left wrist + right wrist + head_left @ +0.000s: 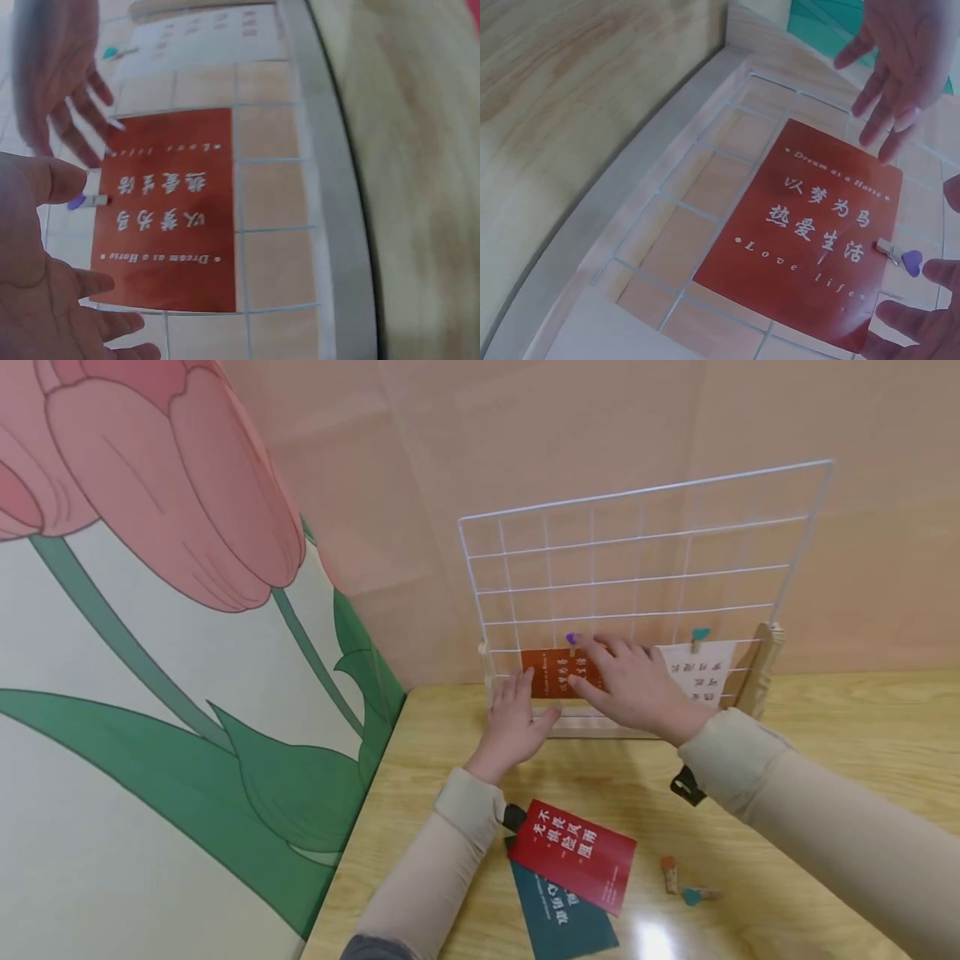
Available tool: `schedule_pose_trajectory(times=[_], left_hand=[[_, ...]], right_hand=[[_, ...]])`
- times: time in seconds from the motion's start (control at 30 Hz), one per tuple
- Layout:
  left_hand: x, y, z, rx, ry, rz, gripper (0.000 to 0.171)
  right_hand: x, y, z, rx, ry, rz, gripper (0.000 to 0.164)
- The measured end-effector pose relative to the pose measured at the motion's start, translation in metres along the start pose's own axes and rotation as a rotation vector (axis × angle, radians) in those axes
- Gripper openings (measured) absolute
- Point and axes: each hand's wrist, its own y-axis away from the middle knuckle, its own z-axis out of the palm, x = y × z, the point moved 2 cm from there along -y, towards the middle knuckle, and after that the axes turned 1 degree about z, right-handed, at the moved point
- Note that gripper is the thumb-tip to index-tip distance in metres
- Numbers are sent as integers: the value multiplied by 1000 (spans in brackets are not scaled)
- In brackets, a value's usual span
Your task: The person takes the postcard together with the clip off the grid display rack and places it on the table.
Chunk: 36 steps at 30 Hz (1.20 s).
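An orange-red card (810, 232) with white lettering hangs sideways on the white wire grid (637, 577), held at its edge by a small clothespin with a purple heart (911, 262). My right hand (633, 685) is spread over the card's right part, its fingertips near the clothespin but apart from it in the right wrist view. My left hand (513, 722) is by the card's left end, fingers extended and holding nothing. Right of it, a white card (697, 668) hangs from a clothespin with a teal heart (701, 633).
On the wooden table (420, 735) lie a red card (577, 852) and, partly under it, a dark teal card (558, 918). Beside them are an orange-topped clothespin (669, 874) and a teal-heart clothespin (699, 896). The grid stands in a wooden base (761, 672) before a pinkish wall.
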Motion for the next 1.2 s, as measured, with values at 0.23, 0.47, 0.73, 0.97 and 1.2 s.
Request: schedule_pose_trajectory(times=[0.23, 0.47, 0.73, 0.97, 1.2], left_hand=[[1, -6, -6, -23, 98, 1, 74], [1, -7, -6, -41, 178, -25, 72], [0, -8, -6, -16, 229, -25, 67], [-3, -11, -7, 17, 284, -24, 61], [-6, -14, -8, 51, 299, 3, 57]], right_hand=[[0, -10, 1, -21, -33, 19, 62], [-2, -16, 1, -35, -36, 50, 63], [-2, -24, -3, -35, -40, 90, 61], [-4, -32, -2, -72, -15, 125, 60], [-4, -39, -2, -68, 31, 144, 54]])
